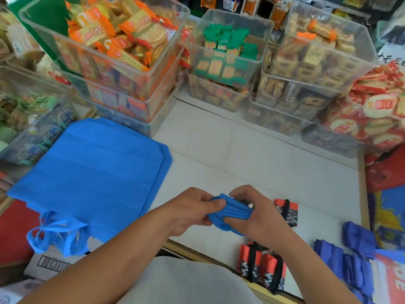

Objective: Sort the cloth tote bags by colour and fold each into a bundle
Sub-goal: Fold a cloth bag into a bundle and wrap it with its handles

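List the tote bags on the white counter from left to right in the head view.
Stack of flat light blue tote bags → half-folded light blue bag → red-and-black bundles → dark blue bundles.

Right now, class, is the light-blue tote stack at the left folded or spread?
Spread: the light-blue tote stack lies flat on the counter, its handles dangling loose over the near edge.

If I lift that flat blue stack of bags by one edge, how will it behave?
Probably floppy: the flat blue stack is thin, creased cloth. Layers may slide apart; corners fan out. Loose handles would likely dangle.
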